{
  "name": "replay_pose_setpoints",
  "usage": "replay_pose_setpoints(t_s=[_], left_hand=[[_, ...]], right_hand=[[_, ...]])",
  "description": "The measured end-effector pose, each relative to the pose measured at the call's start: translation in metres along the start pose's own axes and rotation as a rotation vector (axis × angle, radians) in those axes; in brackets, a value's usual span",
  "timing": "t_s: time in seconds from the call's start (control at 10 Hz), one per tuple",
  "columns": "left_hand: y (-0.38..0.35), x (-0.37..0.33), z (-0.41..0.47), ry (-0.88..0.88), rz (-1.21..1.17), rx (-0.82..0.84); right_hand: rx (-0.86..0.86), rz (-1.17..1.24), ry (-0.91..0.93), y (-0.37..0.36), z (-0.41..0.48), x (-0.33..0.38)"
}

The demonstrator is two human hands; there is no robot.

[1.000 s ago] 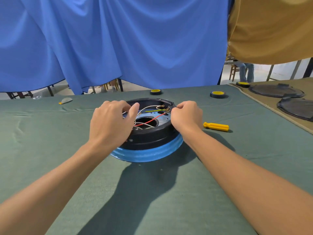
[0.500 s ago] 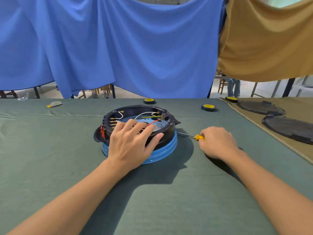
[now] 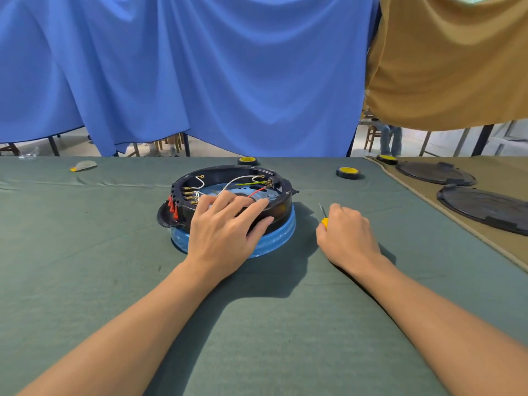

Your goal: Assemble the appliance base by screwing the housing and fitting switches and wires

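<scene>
The round black plastic housing (image 3: 228, 192) sits on a blue ring-shaped base (image 3: 274, 238) in the middle of the table covered with green cloth (image 3: 85, 252). Inside the housing, white, red and yellow-green wires (image 3: 248, 182) run across a metal plate, and red switches (image 3: 172, 207) show on its left wall. The left hand (image 3: 225, 230) lies flat on the near rim of the housing, fingers spread and pressing down, not grasping anything. The right hand (image 3: 347, 235) is just beside the base on its right side, clenched around a screwdriver with yellow handle (image 3: 324, 221); the thin metal tip points away from the person. Two rolls of black tape with yellow centre (image 3: 348, 172) lie near the far edge. Two dark round lids (image 3: 483, 207) rest on the brown cloth at right.
</scene>
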State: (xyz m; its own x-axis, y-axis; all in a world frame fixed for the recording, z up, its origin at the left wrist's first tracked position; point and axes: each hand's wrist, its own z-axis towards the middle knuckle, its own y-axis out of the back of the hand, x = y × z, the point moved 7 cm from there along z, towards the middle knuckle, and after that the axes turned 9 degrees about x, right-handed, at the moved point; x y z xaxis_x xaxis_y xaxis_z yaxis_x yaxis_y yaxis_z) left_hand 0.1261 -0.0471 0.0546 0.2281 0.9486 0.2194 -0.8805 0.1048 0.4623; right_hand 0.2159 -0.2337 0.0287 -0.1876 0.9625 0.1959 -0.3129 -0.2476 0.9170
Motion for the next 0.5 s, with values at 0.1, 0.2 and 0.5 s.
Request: replay_pose_setpoints(t_s=[0.1,0.2,0.5], left_hand=[[0.0,-0.001,-0.001,0.005,0.001,0.025],[0.001,0.0,-0.001,0.012,-0.002,0.037],[0.0,0.003,-0.003,0.017,-0.058,0.057]], right_hand=[[0.004,0.028,0.025,-0.001,-0.001,0.001],[-0.005,0.064,0.032,-0.002,0.0,-0.002],[-0.201,0.436,-0.06,0.055,-0.007,-0.026]])
